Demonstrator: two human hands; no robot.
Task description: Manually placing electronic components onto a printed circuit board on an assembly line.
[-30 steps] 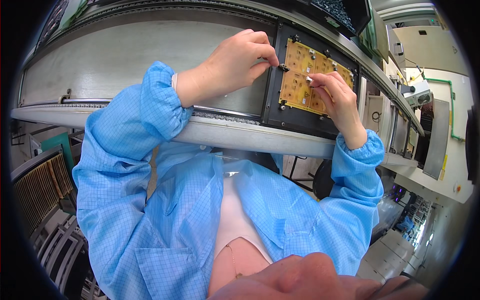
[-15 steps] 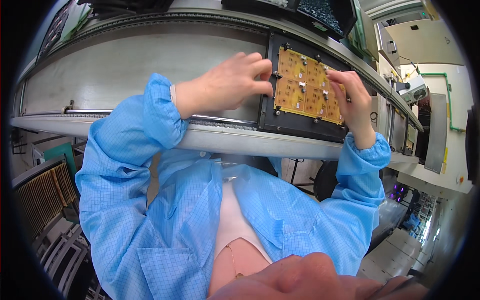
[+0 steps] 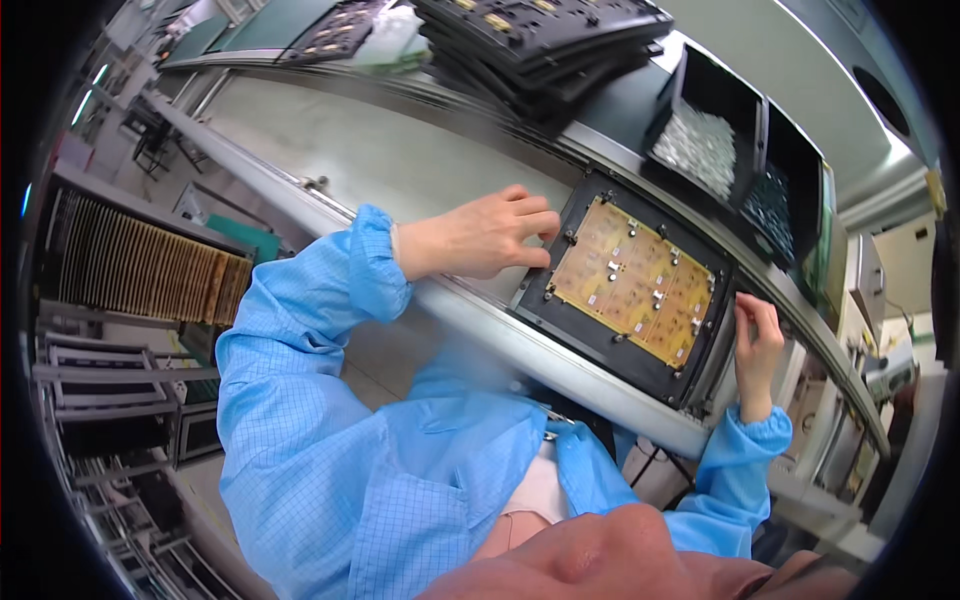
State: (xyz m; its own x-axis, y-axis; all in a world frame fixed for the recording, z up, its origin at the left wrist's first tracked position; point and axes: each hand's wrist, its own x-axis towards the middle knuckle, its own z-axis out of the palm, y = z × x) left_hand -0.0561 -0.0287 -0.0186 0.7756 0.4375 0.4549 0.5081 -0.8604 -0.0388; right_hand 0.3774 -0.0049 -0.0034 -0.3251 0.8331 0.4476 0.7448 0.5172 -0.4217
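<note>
A yellow-orange circuit board panel point(image 3: 590, 290) lies in a black carrier frame point(image 3: 640, 365) on the conveyor line. Small white and dark parts stand on the panel, and black clips line its border. My left hand point(image 3: 480, 237) hovers at the frame's left edge, fingers bent, with a gap between thumb and forefinger and nothing visible between them. Just off the frame's right edge is my right hand point(image 3: 758, 345), its thumb and fingers drawn together; whether anything small is between them is hidden.
Behind the line, black bins hold whitish parts point(image 3: 697, 148) and dark parts point(image 3: 770, 215). A stack of black carriers point(image 3: 540, 50) stands at the back. Metal rails point(image 3: 590, 375) edge the conveyor. A slotted rack point(image 3: 150, 255) stands to the left.
The view has turned and shifted, bringing the bins and carrier stack into sight. My right hand has left the panel and moved to the frame's right side. My left hand stays by the left edge.
</note>
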